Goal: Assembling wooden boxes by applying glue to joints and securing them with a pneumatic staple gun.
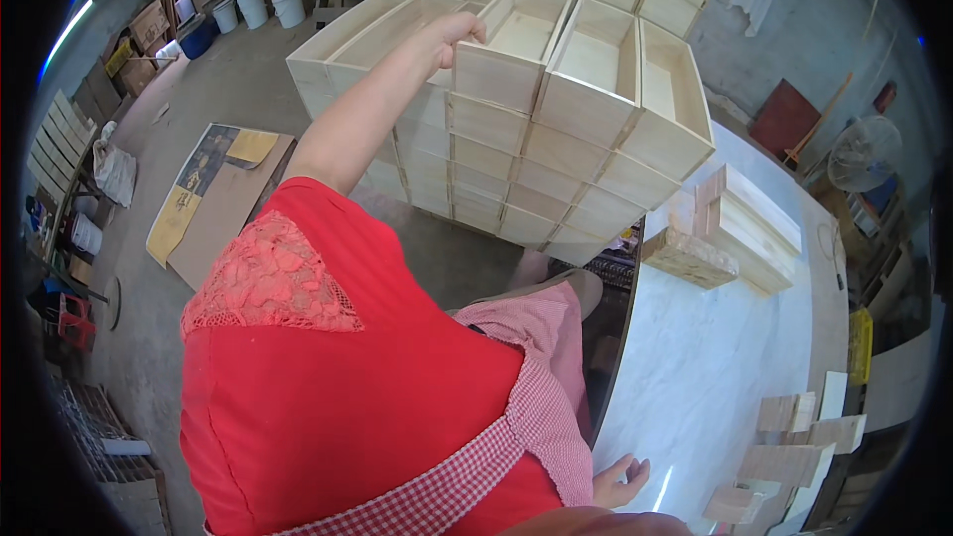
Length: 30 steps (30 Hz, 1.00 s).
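My left arm stretches out to the top row of a tall stack of open wooden boxes. My left hand [457, 37] is closed on the near corner rim of one pale wooden box [498, 71]; its fingertips are hidden behind the rim. Neighbouring boxes in this row, such as the open box [596, 60] to the right, show bare insides. Low at the right, beside my checked apron [544, 407], my right hand [620, 481] hovers at the edge of the white tabletop [685, 377]. Its fingers are loosely bent and apart, with nothing seen in them.
Wooden pieces [749, 228] lie stacked on the table's far part, and several short wood blocks [789, 464] sit at its right edge. Flattened cardboard [213, 199] lies on the floor at left. A fan [864, 154] stands at the right; white buckets [288, 7] stand at the back.
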Motion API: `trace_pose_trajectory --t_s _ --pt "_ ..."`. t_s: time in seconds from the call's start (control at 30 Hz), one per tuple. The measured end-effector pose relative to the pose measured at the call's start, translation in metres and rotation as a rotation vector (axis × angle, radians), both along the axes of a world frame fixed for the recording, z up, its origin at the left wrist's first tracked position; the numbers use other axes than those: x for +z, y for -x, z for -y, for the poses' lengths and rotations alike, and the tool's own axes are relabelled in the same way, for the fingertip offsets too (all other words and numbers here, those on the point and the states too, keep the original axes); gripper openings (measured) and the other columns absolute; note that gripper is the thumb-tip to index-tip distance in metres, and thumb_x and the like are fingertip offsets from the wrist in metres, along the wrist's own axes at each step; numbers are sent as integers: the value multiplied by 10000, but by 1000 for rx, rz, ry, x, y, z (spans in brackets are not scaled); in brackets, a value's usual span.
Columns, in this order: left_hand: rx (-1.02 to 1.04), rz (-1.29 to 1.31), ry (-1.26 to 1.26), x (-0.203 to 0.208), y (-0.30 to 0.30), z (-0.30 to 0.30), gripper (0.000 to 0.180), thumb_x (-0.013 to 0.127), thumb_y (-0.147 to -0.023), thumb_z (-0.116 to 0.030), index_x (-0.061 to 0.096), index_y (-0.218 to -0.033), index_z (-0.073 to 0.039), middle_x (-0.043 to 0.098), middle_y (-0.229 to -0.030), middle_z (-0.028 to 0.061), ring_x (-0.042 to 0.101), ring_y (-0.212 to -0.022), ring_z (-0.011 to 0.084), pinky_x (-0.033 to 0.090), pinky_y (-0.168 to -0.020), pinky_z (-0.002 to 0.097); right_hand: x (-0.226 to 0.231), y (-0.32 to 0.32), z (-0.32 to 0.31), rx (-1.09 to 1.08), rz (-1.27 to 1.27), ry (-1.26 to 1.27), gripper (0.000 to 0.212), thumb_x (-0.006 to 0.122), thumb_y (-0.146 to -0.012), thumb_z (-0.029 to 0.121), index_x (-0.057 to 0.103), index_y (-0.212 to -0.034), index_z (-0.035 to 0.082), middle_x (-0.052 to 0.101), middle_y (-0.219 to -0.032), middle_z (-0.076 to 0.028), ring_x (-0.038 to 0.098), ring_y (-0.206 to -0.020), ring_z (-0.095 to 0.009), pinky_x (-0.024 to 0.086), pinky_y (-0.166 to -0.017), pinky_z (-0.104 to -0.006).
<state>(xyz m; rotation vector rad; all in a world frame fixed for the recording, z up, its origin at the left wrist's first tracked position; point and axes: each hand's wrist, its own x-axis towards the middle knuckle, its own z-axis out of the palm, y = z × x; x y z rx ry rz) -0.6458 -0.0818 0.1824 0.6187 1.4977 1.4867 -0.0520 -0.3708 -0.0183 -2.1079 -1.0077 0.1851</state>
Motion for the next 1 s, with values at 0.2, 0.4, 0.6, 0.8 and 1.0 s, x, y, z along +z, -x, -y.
trace_pose_trajectory --t_s 0.2,0.4,0.6,0.8,1.0 --pt "-22 57 -56 -4 -4 -8 235 577 -702 -11 564 -925 62 607 -754 172 633 -571 254 565 -523 387 7 9 -8 22 -2 18 426 624 -947 228 565 -1292 -15 648 -1112 -163 600 -1038 -278 469 -903 -407" --pt "8 36 -65 -5 -1 2 224 594 -745 -23 579 -947 72 624 -774 158 643 -596 250 564 -515 392 15 12 -16 61 -13 40 424 635 -939 216 571 -1285 -22 652 -1085 -161 602 -1013 -273 467 -897 -407" --pt "529 -677 -627 14 -59 41 371 536 -1008 -256 597 -1221 42 690 -1109 120 622 -1061 189 440 -995 318 19 14 -15 9 -47 73 422 645 -932 203 576 -1278 -28 655 -1059 -158 604 -989 -269 464 -892 -407" --pt "-397 -669 -559 -55 -257 87 428 364 -1075 -223 488 -1352 79 649 -1239 179 591 -1190 214 402 -1055 326 3 2 -19 129 -150 -77 429 687 -879 109 570 -1247 -76 663 -1042 -187 617 -985 -275 471 -917 -388" --pt "-1109 7 -194 -157 -407 59 420 380 -1057 -178 454 -1380 80 604 -1313 183 585 -1218 248 413 -1053 341 17 -67 -41 -138 137 -126 484 714 -843 144 550 -1268 -20 635 -1100 -177 582 -1051 -336 449 -939 -418"
